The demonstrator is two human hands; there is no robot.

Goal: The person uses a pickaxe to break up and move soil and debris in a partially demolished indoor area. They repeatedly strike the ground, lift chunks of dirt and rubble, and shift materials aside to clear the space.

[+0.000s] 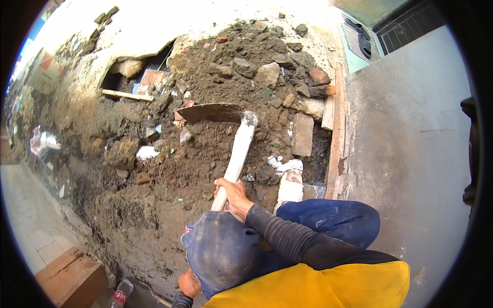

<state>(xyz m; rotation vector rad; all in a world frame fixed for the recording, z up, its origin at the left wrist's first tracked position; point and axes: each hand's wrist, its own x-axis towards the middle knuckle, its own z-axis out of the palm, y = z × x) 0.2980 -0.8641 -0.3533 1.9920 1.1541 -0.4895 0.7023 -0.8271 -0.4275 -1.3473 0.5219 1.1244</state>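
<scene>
My right hand [233, 197] is wrapped round the pale wooden handle of a hoe [240, 149]. The hoe's broad, rusty blade points left and rests against loose dark soil [205, 138]. Lower down, beside my bent left knee, my left hand [190, 283] is closed in line with the handle; the knee hides the stretch of handle between my hands. Right of the blade, a rectangular block [302, 134] lies on the dirt. A white pipe-like piece [290, 187] stands close to my right knee.
Stones [267, 75] and rubble heap up ahead, beside a dark hole [115, 77] under a broken slab. A wooden plank [336, 138] edges the dirt at the grey concrete floor [405, 133]. At lower left are a brown box [72, 277] and a plastic bottle [121, 294].
</scene>
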